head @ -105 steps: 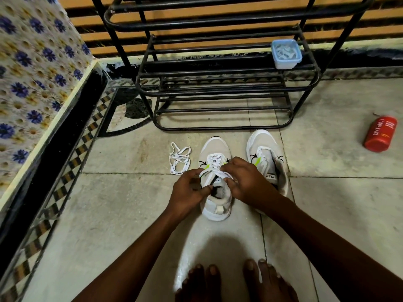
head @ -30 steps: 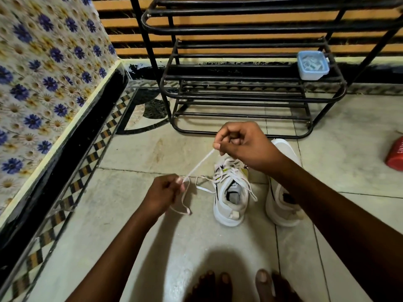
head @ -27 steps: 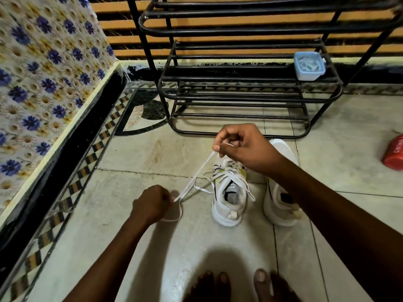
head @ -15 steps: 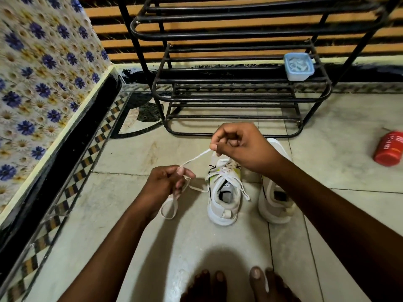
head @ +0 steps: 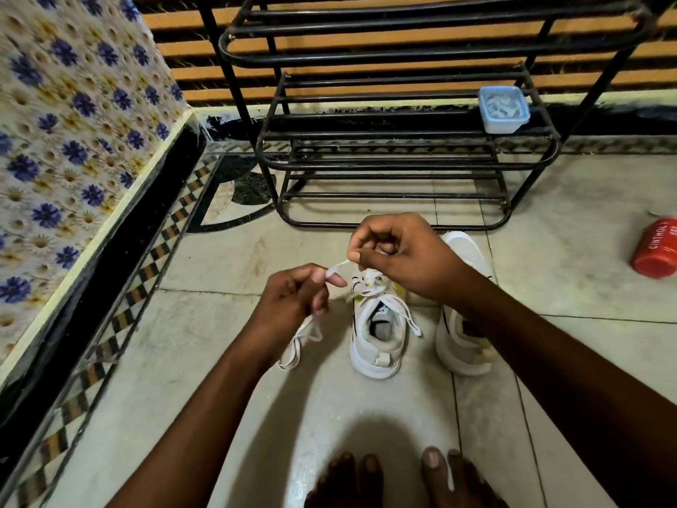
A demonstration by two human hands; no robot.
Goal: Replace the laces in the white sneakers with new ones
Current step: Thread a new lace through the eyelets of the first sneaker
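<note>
From the head view I see two white sneakers standing side by side on the tiled floor (head: 366, 416), toes pointing toward the black metal shoe rack (head: 403, 159). The left sneaker (head: 375, 346) sits between the two hands; the right sneaker (head: 462, 346) stands just beside it and is partly covered by the right forearm. The left hand (head: 293, 302) is closed, thumb and forefinger pinching a white lace (head: 339, 266); the slack of that lace hangs below the fist and ends in a loose loop (head: 295, 348) resting on the floor to the left of the left sneaker. The right hand (head: 399, 258) is held above the toe area of the left sneaker, fingers curled inward and fingertips pinched on the same lace, so a short span runs between the two hands. More white lace lies crossed over the tongue of the left sneaker, one end trailing down its right side. I cannot tell whether the right sneaker carries a lace. A small light-blue lidded container (head: 503, 110) sits on a shelf of the rack at its right end. A red can (head: 655, 249) lies on its side on the floor, well apart to the right. Bare toes (head: 403, 474) show at the bottom edge.
</note>
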